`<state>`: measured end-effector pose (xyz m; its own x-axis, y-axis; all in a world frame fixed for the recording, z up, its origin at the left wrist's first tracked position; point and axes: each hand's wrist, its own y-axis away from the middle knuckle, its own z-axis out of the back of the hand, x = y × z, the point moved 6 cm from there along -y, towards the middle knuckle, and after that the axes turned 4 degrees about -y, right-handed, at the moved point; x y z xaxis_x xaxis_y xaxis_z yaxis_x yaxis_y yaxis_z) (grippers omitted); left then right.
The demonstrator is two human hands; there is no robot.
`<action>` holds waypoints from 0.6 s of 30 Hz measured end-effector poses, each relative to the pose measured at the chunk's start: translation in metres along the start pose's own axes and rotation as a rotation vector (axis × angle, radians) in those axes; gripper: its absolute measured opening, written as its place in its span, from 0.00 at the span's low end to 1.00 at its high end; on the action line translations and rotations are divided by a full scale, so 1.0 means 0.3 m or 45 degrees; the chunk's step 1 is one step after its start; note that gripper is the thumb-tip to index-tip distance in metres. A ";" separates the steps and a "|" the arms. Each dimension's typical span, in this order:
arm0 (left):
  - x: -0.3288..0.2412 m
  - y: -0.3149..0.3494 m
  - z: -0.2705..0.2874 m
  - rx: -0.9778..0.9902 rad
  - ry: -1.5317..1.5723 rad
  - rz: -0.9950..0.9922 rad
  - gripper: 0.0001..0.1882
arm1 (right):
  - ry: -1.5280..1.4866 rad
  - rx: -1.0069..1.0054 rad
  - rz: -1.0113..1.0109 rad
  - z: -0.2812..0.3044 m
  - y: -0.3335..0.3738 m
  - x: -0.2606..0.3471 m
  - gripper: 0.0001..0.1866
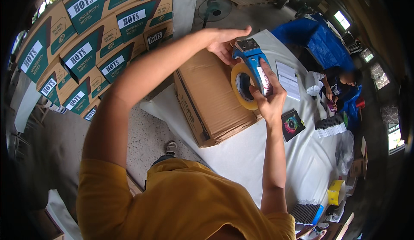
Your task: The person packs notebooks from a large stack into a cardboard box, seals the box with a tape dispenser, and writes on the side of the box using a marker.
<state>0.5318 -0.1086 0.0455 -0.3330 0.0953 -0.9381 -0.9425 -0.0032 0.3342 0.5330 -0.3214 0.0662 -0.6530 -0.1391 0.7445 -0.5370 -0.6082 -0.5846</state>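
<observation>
The right hand (272, 97) grips a tape dispenser (253, 63) at a brown box's (209, 84) two-o'clock edge; its contents are hidden. The left hand (221, 41), fingers loosely apart, is at twelve. Boxes (84, 52) stack at ten.

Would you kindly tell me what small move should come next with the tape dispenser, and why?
I would probably have the left hand feel for the end of the tape roll at the head of the tape dispenser: that hand is spread right beside it, while the right hand grips the dispenser by the cardboard box. I cannot make out a loose end.
</observation>
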 end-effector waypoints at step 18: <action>-0.019 -0.041 0.363 -0.354 -0.163 -0.115 0.09 | 0.540 0.215 -0.264 -0.019 -0.054 0.148 0.27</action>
<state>0.5485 -0.0008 0.0567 -0.2577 0.2320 -0.9379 -0.9457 -0.2594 0.1957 0.5097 -0.3133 0.1068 -0.7201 0.3069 0.6223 -0.6075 -0.7121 -0.3519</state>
